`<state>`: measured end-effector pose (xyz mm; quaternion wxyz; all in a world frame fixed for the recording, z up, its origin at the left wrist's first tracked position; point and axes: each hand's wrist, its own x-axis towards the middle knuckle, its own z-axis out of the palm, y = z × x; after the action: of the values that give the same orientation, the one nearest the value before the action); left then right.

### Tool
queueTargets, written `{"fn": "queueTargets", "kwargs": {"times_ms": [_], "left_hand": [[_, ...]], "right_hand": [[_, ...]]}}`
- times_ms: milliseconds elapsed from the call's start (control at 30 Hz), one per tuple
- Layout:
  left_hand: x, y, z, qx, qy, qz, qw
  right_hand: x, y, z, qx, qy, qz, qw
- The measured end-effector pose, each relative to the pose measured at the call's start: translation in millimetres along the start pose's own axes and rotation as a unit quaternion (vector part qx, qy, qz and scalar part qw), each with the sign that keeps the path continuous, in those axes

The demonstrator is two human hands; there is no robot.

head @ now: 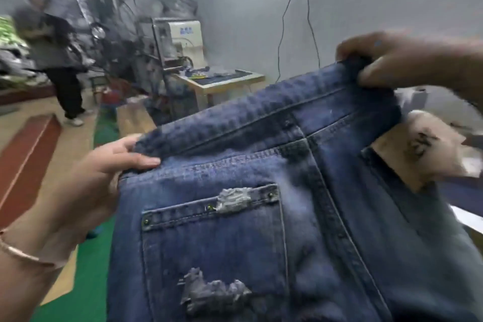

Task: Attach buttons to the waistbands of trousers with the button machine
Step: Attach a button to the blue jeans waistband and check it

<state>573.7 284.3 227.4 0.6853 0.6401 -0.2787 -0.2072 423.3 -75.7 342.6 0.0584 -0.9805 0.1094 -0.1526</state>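
- Head view: the left hand (104,165) pinches one end of the jeans' (261,217) waistband (248,117), thumb on top; the right hand (392,60) grips the other end, fingers curled over the edge.
- Jeans hang stretched between both hands in mid-air, back pocket (209,243) facing the camera, likely to find the button spot.
- A white machine (183,42) stands well behind; its blue label is unreadable.

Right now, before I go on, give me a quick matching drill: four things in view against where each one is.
Things:
1. left hand
2. right hand
3. back pocket
4. white machine

Places:
A. on the jeans, rip along its top edge
B. grips the waistband's lower end
C. by the far wall
D. grips the waistband's raised end

Pairs: 1-B, 2-D, 3-A, 4-C
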Motion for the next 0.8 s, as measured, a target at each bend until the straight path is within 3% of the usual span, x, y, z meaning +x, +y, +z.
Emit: {"fn": "queueTargets", "kwargs": {"times_ms": [67, 133, 200, 267, 333, 400, 467, 500, 567, 700, 800], "left_hand": [[-12.9, -39.6, -25.2, 0.027, 0.053, -0.079, 0.995], [-25.7, -84.4, -44.7, 0.158, 0.081, -0.163, 0.971], [-37.6, -127.4, -53.0, 0.352, 0.071, -0.239, 0.902], [-47.4, -157.5, -48.2, 0.476, 0.077, -0.217, 0.849], [-56.9, -170.4, -29.1, 0.461, 0.085, -0.124, 0.875], [-63.3, -176.4, 1.0, 0.416, 0.011, -0.062, 0.907], [-69.2, -189.3, 33.4, 0.439, -0.082, -0.067, 0.892], [-72.3, -197.2, 45.5, 0.478, -0.107, -0.074, 0.869], [-74.0, -208.0, 55.9, 0.538, -0.114, -0.083, 0.831], [-67.4, -200.8, 47.2, 0.499, -0.061, -0.047, 0.863], [-61.4, -195.9, 46.4, 0.521, -0.099, -0.03, 0.847]], "right_hand": [[8.9, -27.2, 57.7, 0.03, -0.049, -0.031, 0.998], [17.8, -41.3, 129.6, 0.019, -0.112, -0.05, 0.992], [14.0, -44.3, 194.7, 0.016, -0.16, -0.047, 0.986], [-7.1, -49.3, 249.4, 0.03, -0.218, -0.038, 0.975], [-30.7, -55.7, 290.2, 0.012, -0.223, -0.054, 0.973], [-45.8, -56.6, 307.8, -0.018, -0.197, -0.056, 0.979], [-52.9, -52.2, 312.8, -0.026, -0.178, -0.05, 0.982], [-55.3, -47.7, 316.5, -0.03, -0.171, -0.049, 0.984], [-59.0, -44.4, 319.6, -0.045, -0.153, -0.049, 0.986], [-63.9, -62.8, 310.5, -0.035, -0.058, -0.069, 0.995], [-70.3, -71.1, 306.9, 0.019, -0.017, -0.137, 0.99]]}}
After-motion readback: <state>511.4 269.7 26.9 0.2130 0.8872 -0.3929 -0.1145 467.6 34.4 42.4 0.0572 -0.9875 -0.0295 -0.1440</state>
